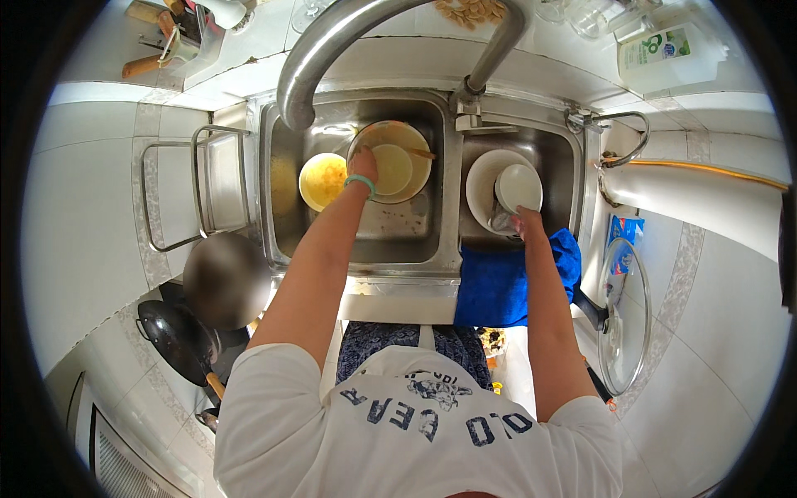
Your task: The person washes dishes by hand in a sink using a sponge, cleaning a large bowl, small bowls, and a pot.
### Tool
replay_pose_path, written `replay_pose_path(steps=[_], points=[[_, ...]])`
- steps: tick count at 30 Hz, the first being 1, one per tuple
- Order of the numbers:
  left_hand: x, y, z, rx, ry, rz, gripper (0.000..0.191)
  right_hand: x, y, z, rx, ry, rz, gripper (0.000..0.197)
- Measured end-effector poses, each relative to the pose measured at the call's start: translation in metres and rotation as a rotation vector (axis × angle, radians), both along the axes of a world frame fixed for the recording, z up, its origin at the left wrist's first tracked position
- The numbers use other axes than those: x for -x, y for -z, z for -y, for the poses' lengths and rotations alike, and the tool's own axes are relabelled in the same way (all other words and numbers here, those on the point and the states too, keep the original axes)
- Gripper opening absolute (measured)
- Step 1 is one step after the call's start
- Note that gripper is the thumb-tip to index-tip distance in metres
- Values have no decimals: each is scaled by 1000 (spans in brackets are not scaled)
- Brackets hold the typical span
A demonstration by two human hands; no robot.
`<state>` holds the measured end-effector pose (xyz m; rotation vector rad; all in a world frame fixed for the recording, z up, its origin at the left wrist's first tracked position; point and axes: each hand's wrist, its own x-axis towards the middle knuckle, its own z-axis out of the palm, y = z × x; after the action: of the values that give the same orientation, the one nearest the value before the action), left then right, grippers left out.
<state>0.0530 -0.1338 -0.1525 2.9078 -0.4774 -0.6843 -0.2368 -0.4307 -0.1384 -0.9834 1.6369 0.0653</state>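
Note:
My left hand [363,163] reaches into a large round bowl [421,137] in the left basin of the steel sink [398,249]; its fingers are partly hidden. A smaller pale bowl [392,169] lies inside that bowl, with a wooden utensil [421,153] at the rim. Beside it on the left is a yellow-looking bowl [322,182]. My right hand [528,223] grips the lower edge of a small white bowl [518,187]. That bowl is over a large white bowl [479,174] in the right basin, where a clear object [502,219] also lies.
A curved steel faucet [324,50] arches over the left basin. A blue towel [492,289] hangs over the sink's front right edge. On the right hangs a glass lid [622,317]; a black wok [174,342] is at the left. A soap bottle [672,56] stands behind.

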Motion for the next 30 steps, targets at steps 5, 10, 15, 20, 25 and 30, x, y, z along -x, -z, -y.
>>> replay_pose_path(steps=[5,10,15,20,25,30], points=[[-3,-40,7,-51,128,-101,32,5,8,4,-151,12,14,31],[-1,-65,6,-18,106,-128,54,1,-6,-1,-280,100,161,39],[9,-57,-10,248,86,-71,65,-14,-59,-6,-380,-7,67,43],[44,-150,-9,115,503,315,71,-3,-94,-20,194,-598,-54,36],[63,-179,-39,412,173,321,70,-54,-187,-135,812,-893,521,23],[88,-223,-44,935,-499,-492,64,-106,-222,-221,916,-1009,677,21]])
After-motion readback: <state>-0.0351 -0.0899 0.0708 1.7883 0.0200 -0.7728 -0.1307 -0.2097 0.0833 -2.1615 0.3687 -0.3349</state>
